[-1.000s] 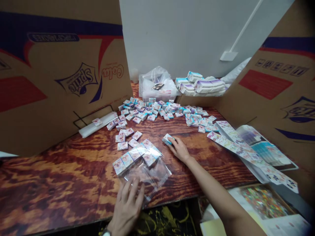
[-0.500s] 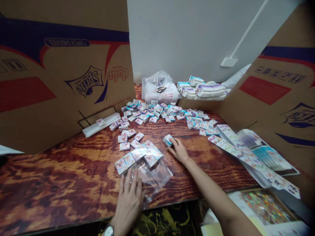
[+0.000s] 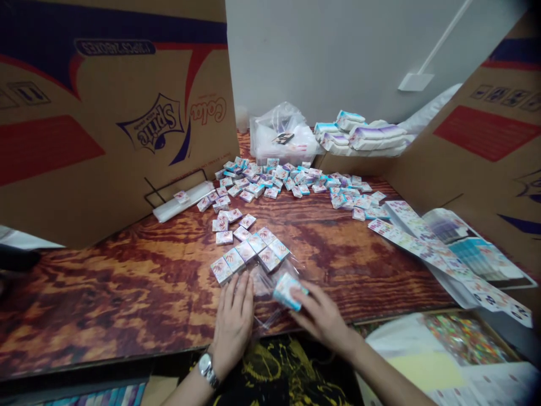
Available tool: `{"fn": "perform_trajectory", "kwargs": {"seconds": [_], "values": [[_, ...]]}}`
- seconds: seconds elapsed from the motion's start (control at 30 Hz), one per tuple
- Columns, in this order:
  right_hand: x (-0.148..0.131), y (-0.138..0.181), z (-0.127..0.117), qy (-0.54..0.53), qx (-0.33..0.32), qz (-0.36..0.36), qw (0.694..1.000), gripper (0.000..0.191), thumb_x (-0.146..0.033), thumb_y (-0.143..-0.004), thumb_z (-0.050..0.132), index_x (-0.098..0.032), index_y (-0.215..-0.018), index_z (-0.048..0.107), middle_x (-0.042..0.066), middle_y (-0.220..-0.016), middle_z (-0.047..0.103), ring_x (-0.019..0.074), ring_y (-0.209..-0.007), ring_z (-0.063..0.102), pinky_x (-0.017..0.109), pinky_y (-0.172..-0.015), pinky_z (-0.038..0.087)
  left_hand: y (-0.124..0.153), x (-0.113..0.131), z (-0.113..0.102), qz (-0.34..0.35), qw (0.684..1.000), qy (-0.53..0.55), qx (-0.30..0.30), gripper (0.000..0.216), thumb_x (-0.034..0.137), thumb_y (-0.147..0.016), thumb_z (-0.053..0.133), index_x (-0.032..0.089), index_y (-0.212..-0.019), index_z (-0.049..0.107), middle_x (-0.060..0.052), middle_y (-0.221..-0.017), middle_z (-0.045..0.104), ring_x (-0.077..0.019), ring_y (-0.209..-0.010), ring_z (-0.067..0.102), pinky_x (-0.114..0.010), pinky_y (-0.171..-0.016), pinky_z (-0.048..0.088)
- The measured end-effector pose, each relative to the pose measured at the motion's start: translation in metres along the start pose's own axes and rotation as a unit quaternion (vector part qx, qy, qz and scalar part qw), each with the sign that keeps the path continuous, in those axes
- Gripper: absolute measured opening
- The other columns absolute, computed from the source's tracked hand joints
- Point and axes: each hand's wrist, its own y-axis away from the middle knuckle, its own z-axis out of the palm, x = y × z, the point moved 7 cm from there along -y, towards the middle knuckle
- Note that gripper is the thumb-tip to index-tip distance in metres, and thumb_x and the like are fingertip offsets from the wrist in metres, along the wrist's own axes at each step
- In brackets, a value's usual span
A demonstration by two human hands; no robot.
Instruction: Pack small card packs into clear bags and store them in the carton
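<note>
Gripping a small printed box (image 3: 288, 291) between thumb and fingertips, the right hand (image 3: 323, 316) has it clamped at one side, tilted over the clear film (image 3: 261, 282) near the table's front edge; whether box and film touch is hard to tell. The little block has crisp corners, white and bright blue faces, and a slight motion blur. Just left of it, the left hand (image 3: 234, 316) lies flat, fingers straight and nearly together, fingertips at the near edge of a stepped group of boxes (image 3: 246, 252). These sit face up and edge to edge, their pale paperboard printed with hand motifs. The film beside them is thin, glossy and creased, catching light along its folds; whether it runs over or under them is unclear. A metal wristwatch (image 3: 207, 366) with a round dial circles the left wrist.

Beneath it all spreads a table (image 3: 139, 304) with a smooth, wavy red-brown wood grain. Farther back, a loose pile of boxes (image 3: 262, 180) lies at every angle, lilac and blue sides showing. Behind stand limp, cloudy plastic bags (image 3: 284, 135) and, to their right, plump soft packs (image 3: 372, 135) with wrinkled skins. Stiff brown corrugated cartons (image 3: 105, 141) wall both sides, and long, flat printed strips (image 3: 448, 265) slant along the right
</note>
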Motion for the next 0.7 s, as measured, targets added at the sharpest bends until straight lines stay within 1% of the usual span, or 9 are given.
{"fn": "perform_trajectory", "kwargs": {"seconds": [0.07, 0.1, 0.17, 0.23, 0.33, 0.43, 0.53, 0.6, 0.7], "values": [[-0.020, 0.002, 0.029, -0.004, -0.025, -0.020, 0.999, 0.050, -0.023, -0.086, 0.054, -0.033, -0.134, 0.043, 0.010, -0.122, 0.054, 0.0239, -0.108, 0.057, 0.038, -0.087, 0.053, 0.001, 0.000, -0.002, 0.004, 1.000, 0.007, 0.007, 0.058, 0.007, -0.086, 0.037, 0.010, -0.142, 0.024, -0.015, -0.144, 0.036, -0.0320, -0.137, 0.022, -0.051, -0.104, 0.034], [-0.024, -0.001, 0.044, 0.002, -0.028, -0.020, 0.999, 0.049, -0.021, -0.087, 0.052, -0.033, -0.134, 0.042, 0.010, -0.124, 0.053, 0.0239, -0.109, 0.056, 0.038, -0.087, 0.053, 0.001, -0.001, -0.002, 0.006, 1.000, 0.008, 0.008, 0.057, 0.007, -0.086, 0.037, 0.010, -0.142, 0.025, -0.015, -0.144, 0.036, -0.0324, -0.137, 0.021, -0.051, -0.105, 0.034], [-0.022, -0.012, 0.068, 0.021, -0.021, -0.009, 1.000, 0.050, -0.016, -0.089, 0.046, -0.032, -0.136, 0.041, 0.011, -0.124, 0.052, 0.0248, -0.111, 0.055, 0.038, -0.086, 0.053, 0.002, -0.001, -0.003, 0.007, 1.000, 0.004, 0.006, 0.057, 0.004, -0.085, 0.036, 0.010, -0.141, 0.028, -0.014, -0.144, 0.037, -0.0328, -0.137, 0.021, -0.051, -0.105, 0.034], [-0.015, -0.025, 0.084, 0.049, -0.008, 0.006, 0.999, 0.052, -0.012, -0.090, 0.042, -0.033, -0.137, 0.039, 0.012, -0.120, 0.053, 0.0252, -0.109, 0.055, 0.038, -0.084, 0.054, 0.001, -0.001, -0.003, 0.011, 1.000, -0.003, 0.003, 0.055, 0.002, -0.085, 0.035, 0.009, -0.140, 0.031, -0.014, -0.144, 0.037, -0.0332, -0.137, 0.021, -0.052, -0.105, 0.034], [-0.006, -0.036, 0.096, 0.104, 0.019, 0.023, 0.994, 0.056, -0.011, -0.090, 0.041, -0.037, -0.139, 0.034, 0.011, -0.108, 0.056, 0.0236, -0.099, 0.058, 0.037, -0.078, 0.055, 0.001, 0.000, -0.004, 0.026, 1.000, -0.014, 0.003, 0.053, 0.000, -0.084, 0.035, 0.007, -0.137, 0.035, -0.016, -0.142, 0.039, -0.0346, -0.136, 0.020, -0.053, -0.103, 0.035], [-0.001, -0.041, 0.102, 0.160, 0.041, 0.045, 0.985, 0.055, -0.021, -0.091, 0.046, -0.040, -0.140, 0.030, 0.010, -0.095, 0.056, 0.0220, -0.083, 0.058, 0.037, -0.070, 0.054, 0.000, 0.002, -0.004, 0.041, 0.999, -0.019, 0.006, 0.050, 0.000, -0.085, 0.036, 0.005, -0.135, 0.037, -0.017, -0.141, 0.040, -0.0351, -0.137, 0.019, -0.053, -0.102, 0.036], [-0.001, -0.042, 0.100, 0.182, 0.045, 0.049, 0.981, 0.052, -0.036, -0.090, 0.049, -0.036, -0.140, 0.034, 0.009, -0.088, 0.056, 0.0211, -0.075, 0.057, 0.035, -0.064, 0.051, -0.001, 0.001, -0.003, 0.046, 0.999, -0.017, 0.009, 0.051, -0.001, -0.084, 0.035, 0.008, -0.134, 0.040, -0.015, -0.141, 0.041, -0.0333, -0.137, 0.017, -0.052, -0.103, 0.035], [-0.005, -0.040, 0.089, 0.163, 0.030, 0.041, 0.985, 0.053, -0.042, -0.088, 0.051, -0.033, -0.139, 0.037, 0.009, -0.086, 0.056, 0.0212, -0.074, 0.057, 0.034, -0.063, 0.051, -0.001, 0.001, -0.003, 0.046, 0.999, -0.017, 0.011, 0.052, -0.002, -0.083, 0.035, 0.009, -0.133, 0.042, -0.014, -0.141, 0.042, -0.0327, -0.138, 0.017, -0.052, -0.105, 0.033], [-0.012, -0.040, 0.055, 0.092, -0.005, 0.005, 0.996, 0.048, -0.037, -0.087, 0.053, -0.031, -0.134, 0.043, 0.007, -0.083, 0.058, 0.0205, -0.073, 0.058, 0.033, -0.064, 0.051, -0.002, 0.001, -0.003, 0.053, 0.998, -0.017, 0.006, 0.052, -0.002, -0.082, 0.037, 0.009, -0.133, 0.043, -0.014, -0.142, 0.040, -0.0328, -0.137, 0.018, -0.051, -0.106, 0.031]]}}
